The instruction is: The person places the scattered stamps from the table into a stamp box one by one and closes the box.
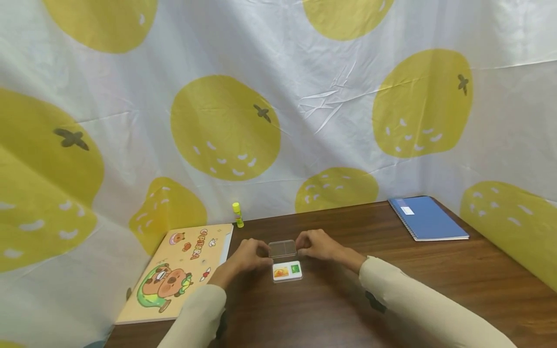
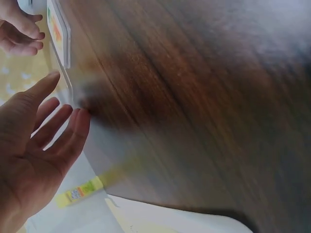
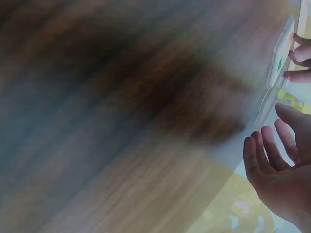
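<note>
A small clear plastic case lies opened flat on the brown table. Its clear lid half (image 1: 282,249) is on the far side, and the near half holds a white card (image 1: 287,271) with an orange picture and a green one. At the lid's left edge is my left hand (image 1: 249,254), its fingers loosely bent and spread from the thumb in the left wrist view. My right hand (image 1: 319,244) is at the lid's right edge, thumb and fingers likewise apart in the right wrist view. Neither hand grips anything.
On the left lies a cream capybara-print book or pad (image 1: 187,270). A yellow glue stick (image 1: 238,215) stands at the table's back edge. To the right rests a blue spiral notebook (image 1: 428,218). A fruit-print curtain (image 1: 287,96) encloses the back and sides.
</note>
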`<state>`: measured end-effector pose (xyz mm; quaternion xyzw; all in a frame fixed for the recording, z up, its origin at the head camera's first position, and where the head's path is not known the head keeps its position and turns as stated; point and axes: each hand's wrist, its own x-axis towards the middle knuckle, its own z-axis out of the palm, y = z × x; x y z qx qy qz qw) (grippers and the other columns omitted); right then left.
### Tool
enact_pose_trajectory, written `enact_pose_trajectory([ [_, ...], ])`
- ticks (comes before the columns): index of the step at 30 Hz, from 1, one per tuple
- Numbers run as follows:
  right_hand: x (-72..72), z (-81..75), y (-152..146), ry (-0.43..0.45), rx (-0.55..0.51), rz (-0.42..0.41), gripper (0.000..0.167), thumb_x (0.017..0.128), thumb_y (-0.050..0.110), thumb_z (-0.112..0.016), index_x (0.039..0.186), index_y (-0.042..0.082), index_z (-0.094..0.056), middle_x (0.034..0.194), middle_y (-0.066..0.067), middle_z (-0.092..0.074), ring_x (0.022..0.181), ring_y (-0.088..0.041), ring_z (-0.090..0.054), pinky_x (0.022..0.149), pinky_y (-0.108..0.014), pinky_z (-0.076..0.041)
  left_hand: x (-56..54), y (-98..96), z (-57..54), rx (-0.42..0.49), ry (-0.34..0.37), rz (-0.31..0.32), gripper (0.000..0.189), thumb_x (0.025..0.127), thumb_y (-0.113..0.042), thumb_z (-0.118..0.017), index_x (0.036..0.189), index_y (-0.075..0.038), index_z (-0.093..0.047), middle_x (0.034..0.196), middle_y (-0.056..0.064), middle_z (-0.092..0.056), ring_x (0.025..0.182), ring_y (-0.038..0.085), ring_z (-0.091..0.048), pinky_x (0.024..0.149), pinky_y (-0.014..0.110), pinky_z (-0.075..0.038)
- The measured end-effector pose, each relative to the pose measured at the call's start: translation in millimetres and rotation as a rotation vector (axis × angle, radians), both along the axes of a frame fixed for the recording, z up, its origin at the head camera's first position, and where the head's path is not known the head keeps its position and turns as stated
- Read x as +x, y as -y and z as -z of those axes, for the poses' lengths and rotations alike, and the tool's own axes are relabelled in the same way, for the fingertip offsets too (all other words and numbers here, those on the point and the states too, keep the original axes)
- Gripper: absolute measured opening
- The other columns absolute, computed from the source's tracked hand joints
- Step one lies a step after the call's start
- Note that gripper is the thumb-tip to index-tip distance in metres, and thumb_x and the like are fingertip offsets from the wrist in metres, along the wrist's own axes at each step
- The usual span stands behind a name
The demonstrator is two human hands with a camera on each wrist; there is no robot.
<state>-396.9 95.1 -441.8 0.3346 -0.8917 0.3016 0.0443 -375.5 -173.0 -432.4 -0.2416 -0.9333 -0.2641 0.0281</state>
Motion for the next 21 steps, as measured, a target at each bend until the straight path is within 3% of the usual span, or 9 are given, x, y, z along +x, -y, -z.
enact_pose_trajectory([
  [5,-6.9,-0.1,1.9,0.001,0.041,0.028,0.032,0.089,0.012,-0.082,0.115,-0.003,-0.071,0.114,-0.017,-0.075,0.111,-0.035,-0.069,0.097,-0.047,-0.055,-9.1,-1.8,4.4,-0.022,0.021,-0.063,0.035,0.084,-0.019,-0.088,0.112,-0.003,-0.076,0.115,0.014,-0.075,0.114,0.035,-0.066,0.102,0.050,-0.051],
  [12,-11.9,0.6,8.2,0.090,0.087,0.062,0.047,0.086,0.015,-0.085,0.126,-0.002,-0.068,0.128,-0.020,-0.069,0.123,-0.039,-0.062,0.105,-0.051,-0.049,-18.8,-5.6,6.1,-0.020,0.077,-0.097,0.047,0.084,-0.018,-0.088,0.125,-0.003,-0.072,0.129,0.018,-0.069,0.130,0.040,-0.058,0.111,0.052,-0.044],
  [15,-11.8,-0.2,11.4,0.116,0.100,0.066,0.048,0.087,0.015,-0.085,0.129,0.000,-0.068,0.132,-0.020,-0.067,0.127,-0.040,-0.059,0.107,-0.052,-0.048,-20.3,-7.3,6.6,-0.015,0.082,-0.095,0.047,0.084,-0.016,-0.088,0.126,-0.003,-0.072,0.129,0.017,-0.070,0.130,0.039,-0.058,0.111,0.052,-0.044],
  [21,-12.6,2.0,13.2,0.061,0.137,0.022,0.042,0.089,0.014,-0.083,0.125,-0.001,-0.071,0.127,-0.018,-0.071,0.124,-0.039,-0.063,0.106,-0.050,-0.049,-19.4,-9.6,8.5,-0.023,0.069,-0.082,0.035,0.084,-0.015,-0.087,0.116,-0.006,-0.077,0.122,0.013,-0.073,0.123,0.035,-0.063,0.108,0.051,-0.047],
])
